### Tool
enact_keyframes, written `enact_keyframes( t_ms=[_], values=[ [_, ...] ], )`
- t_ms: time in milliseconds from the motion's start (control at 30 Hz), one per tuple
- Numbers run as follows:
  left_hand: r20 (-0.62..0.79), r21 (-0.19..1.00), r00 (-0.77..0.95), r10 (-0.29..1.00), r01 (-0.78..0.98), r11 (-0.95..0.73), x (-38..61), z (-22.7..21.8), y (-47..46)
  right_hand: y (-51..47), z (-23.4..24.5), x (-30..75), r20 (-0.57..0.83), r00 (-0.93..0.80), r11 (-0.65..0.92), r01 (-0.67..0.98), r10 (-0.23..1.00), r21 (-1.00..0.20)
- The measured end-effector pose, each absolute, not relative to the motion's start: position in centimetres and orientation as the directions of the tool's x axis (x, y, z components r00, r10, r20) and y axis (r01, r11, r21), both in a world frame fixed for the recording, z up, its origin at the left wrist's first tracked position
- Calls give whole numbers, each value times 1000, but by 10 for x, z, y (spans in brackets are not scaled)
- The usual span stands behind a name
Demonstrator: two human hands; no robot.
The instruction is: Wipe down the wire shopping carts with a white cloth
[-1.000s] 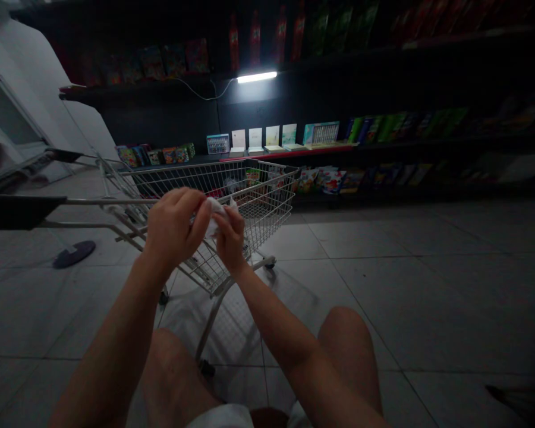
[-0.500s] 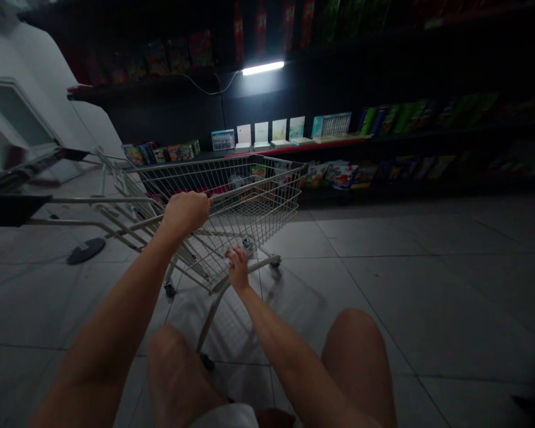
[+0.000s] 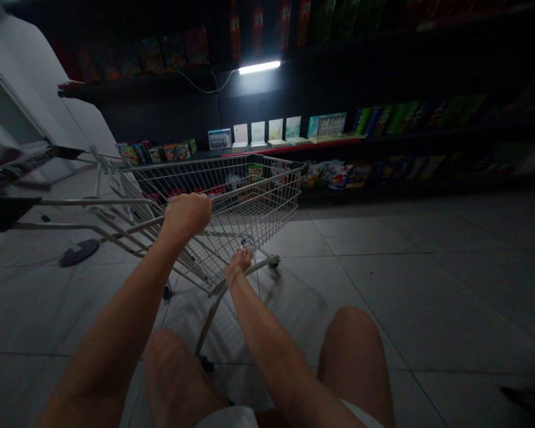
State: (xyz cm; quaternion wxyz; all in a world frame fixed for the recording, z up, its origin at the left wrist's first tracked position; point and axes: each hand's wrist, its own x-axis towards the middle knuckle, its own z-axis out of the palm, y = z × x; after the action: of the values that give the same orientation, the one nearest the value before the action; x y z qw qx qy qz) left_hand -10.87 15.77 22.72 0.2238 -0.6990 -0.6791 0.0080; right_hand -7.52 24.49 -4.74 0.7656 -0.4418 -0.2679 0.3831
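Observation:
A metal wire shopping cart [image 3: 267, 205] stands in front of my bent knees, its frame on small wheels. My left hand [image 3: 188, 215] is closed around the near upper rail of its basket. Lower down, my right hand [image 3: 238, 263] is at the bottom frame bar below the basket, fingers curled. A bit of white wipe or cloth shows at these fingers; most of it is hidden, and its exact kind is unclear. The cart's handle [image 3: 11, 214] juts out at the left.
Behind the cart runs a dark shelf unit [image 3: 160, 110] with books, boxes and bottles. A lit tube lamp [image 3: 259, 67] hangs under its upper shelf. At the left, a round dark base [image 3: 79, 252] rests on the tiled floor [image 3: 383, 285].
My right hand has turned and shifted slightly along the lower bar, and the white piece is now less visible. My left hand keeps its grip on the upper rail.

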Motion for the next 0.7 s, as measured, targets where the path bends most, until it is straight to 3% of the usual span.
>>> enact_keyframes(
  t_ms=[100, 167, 233, 333, 433, 567, 633, 700],
  values=[
    [309, -330, 81, 948, 944, 28, -110, 226, 158, 243, -24, -77, 17, 583, 289, -376, 812, -880],
    [307, -343, 83, 948, 939, 29, -112, 225, 158, 240, 0, -75, 78, 583, 342, -358, 809, -869],
    [297, -354, 89, 951, 935, 23, -113, 226, 157, 237, 31, -70, 303, 550, 497, -244, 778, -833],
    [301, -368, 103, 948, 930, 16, -114, 227, 154, 238, 72, -59, 692, 408, 737, 64, 596, -673],
    [295, -372, 87, 951, 928, 30, -114, 228, 150, 244, 76, -47, 849, 274, 810, 274, 452, -519],
    [279, -366, 78, 957, 930, 31, -113, 230, 145, 245, 17, -34, 861, 175, 775, 379, 478, -507],
    [272, -371, 81, 959, 928, 27, -112, 231, 143, 235, -18, -28, 781, 190, 693, 370, 595, -618],
    [267, -377, 78, 960, 926, 30, -112, 232, 141, 220, -45, -23, 591, 287, 549, 221, 754, -806]
  ],
)
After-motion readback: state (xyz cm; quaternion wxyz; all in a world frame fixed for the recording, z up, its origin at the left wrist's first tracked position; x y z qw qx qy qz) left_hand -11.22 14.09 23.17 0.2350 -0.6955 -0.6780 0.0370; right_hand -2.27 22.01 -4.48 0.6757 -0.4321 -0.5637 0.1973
